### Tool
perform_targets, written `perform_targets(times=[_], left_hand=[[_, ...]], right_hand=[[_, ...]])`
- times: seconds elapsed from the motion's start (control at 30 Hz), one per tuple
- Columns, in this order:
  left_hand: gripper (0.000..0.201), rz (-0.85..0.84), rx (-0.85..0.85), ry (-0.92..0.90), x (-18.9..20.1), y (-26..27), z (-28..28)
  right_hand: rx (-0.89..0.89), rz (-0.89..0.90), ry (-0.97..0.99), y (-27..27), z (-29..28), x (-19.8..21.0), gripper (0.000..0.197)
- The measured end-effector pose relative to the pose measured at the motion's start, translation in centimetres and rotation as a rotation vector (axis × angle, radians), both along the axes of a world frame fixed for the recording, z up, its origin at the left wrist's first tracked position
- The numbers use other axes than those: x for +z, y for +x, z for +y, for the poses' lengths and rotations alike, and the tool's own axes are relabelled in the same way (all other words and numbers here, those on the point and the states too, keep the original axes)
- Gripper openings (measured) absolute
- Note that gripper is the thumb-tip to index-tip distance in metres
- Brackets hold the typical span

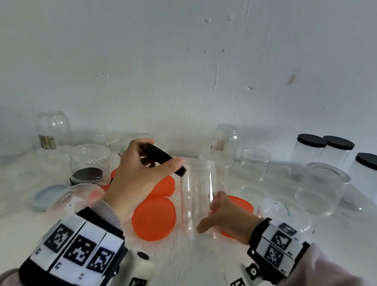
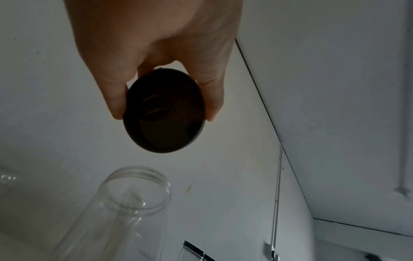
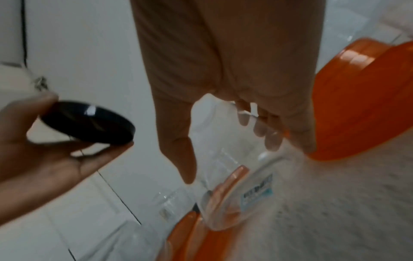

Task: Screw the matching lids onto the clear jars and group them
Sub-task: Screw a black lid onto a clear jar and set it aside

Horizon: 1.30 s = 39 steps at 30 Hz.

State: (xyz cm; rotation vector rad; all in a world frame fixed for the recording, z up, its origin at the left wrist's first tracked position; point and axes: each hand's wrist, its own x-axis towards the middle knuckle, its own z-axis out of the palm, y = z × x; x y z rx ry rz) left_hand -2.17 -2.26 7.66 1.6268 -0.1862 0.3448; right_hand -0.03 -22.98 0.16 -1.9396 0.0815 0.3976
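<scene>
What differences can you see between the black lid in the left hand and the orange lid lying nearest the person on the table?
The black lid is held up off the table, tilted, pinched by the left hand; the orange lid lies flat on the table, untouched. The black lid looks smaller across than the orange lid. The black lid is dark and glossy; the orange lid is bright. Both are round and on no jar.

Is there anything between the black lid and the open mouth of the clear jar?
No. In the left wrist view, only bare air separates black lid and clear jar.
</scene>
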Motion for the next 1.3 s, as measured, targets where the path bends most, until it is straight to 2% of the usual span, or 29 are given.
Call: perform_targets(times=[0.3,0.53,0.67,0.73,0.87,1.03,1.3], left_hand=[[0.084,0.049,0.022,0.03,-0.5,1.9,-2.4],[0.076,0.069,-0.066,0.139,-1.8,2.4,-3.5],[0.078,0.09,-0.144,0.229,-2.2,2.5,-4.3],[0.08,0.084,-0.174,0.26,-2.4,2.4,-4.6],[0.07,0.071,-0.229,0.292,-2.7,2.6,-4.8],[0.092,0.087,-0.312,0.286,-3.2,2.7,-4.6],[0.089,0.08,-0.346,0.324,-4.0,2.9,-4.1]], right_hand=[[0.038,-0.12,-0.132,0.1,-0.3,-1.5,0.101],[0.027,-0.199,0.046,0.3,-0.9,-0.9,0.113],[0.075,-0.263,0.034,0.2,-1.2,-0.5,0.101],[0.086,-0.281,0.036,0.2,-1.1,-0.5,0.102],[0.094,-0.295,0.042,0.3,-1.2,-0.5,0.093],[0.098,-0.3,0.045,0.3,-1.2,-0.6,0.097],[0.098,-0.267,0.019,0.5,-1.3,-0.8,0.102]])
